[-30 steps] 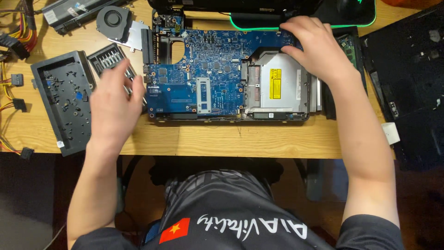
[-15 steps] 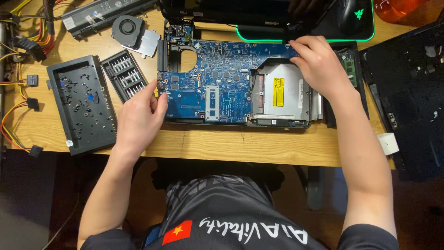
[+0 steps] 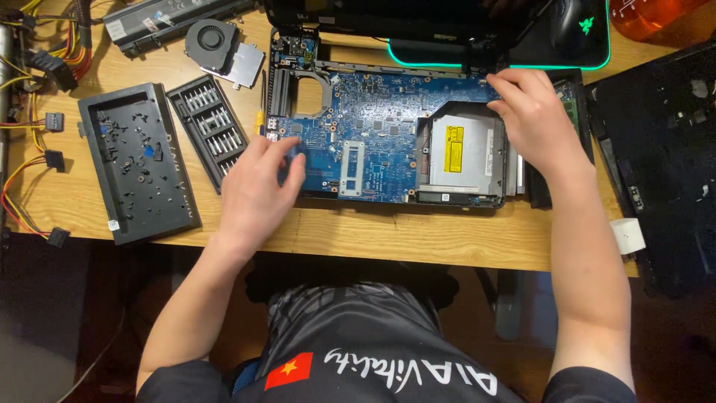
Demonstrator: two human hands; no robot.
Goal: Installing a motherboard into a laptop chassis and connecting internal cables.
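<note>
A blue laptop motherboard [image 3: 373, 127] lies in its opened black chassis on the wooden desk [image 3: 418, 239]. A silver optical drive [image 3: 462, 153] sits at its right side. My left hand [image 3: 257, 186] rests on the board's left front corner, fingers curled over the edge. My right hand [image 3: 533, 119] grips the board's far right corner beside the optical drive. A yellow-handled screwdriver [image 3: 260, 112] lies just left of the board.
A black bit case [image 3: 209, 127] and a black cover panel [image 3: 138, 164] dotted with screws lie to the left. A fan with heatsink [image 3: 220, 48] and a battery [image 3: 164, 22] sit behind. Coloured cables [image 3: 30, 149] hang far left. A mouse pad [image 3: 522, 56] lies behind; black panels [image 3: 664, 149] right.
My left hand has moved right from the bit case onto the board's left corner. My right hand has stayed at the far right corner. The view has shifted.
</note>
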